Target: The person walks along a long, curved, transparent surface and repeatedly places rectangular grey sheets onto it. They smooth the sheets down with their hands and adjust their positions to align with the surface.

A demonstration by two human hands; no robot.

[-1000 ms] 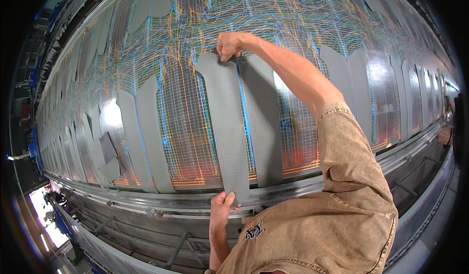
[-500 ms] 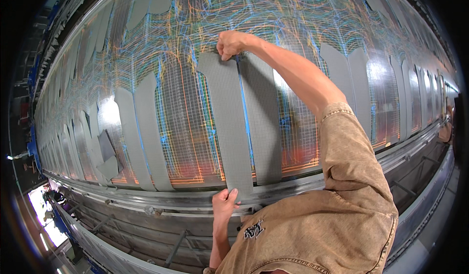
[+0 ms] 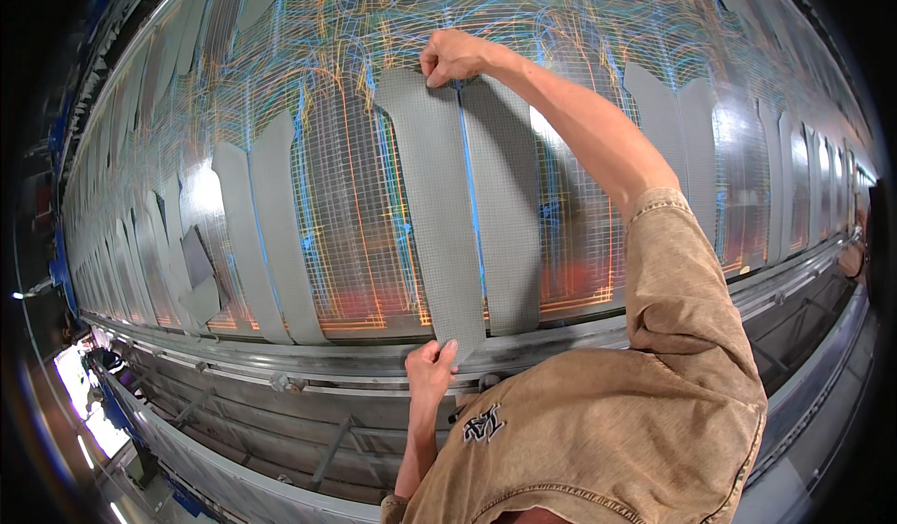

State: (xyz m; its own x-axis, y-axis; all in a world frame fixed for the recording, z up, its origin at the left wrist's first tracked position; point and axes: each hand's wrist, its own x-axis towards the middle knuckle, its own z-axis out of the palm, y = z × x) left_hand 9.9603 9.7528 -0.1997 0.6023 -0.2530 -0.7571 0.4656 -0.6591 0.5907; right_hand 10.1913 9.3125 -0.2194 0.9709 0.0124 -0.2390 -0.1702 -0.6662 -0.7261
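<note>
A long grey strip of finely gridded sheet material (image 3: 432, 197) runs from far to near across a patterned surface of blue, orange and yellow lines (image 3: 350, 197). At its far end, my right hand (image 3: 455, 57) has its fingers curled and pinched on the top edge. My left hand (image 3: 431, 371) grips the near end between thumb and fingers, where it overhangs the metal rail. Right beside it lies a second grey strip (image 3: 505, 215), partly in my arm's shadow. A thin blue line shows between the two strips.
More grey strips (image 3: 271, 234) lie in pairs to the left and right. Two loose, darker grey scraps (image 3: 198, 260) rest at the left. A metal rail (image 3: 355, 354) edges the near side, with a framework of bars (image 3: 336, 440) below it.
The whole scene sits slightly higher in the picture. Both hands stay at the two ends of the same strip, with little visible movement against it.
</note>
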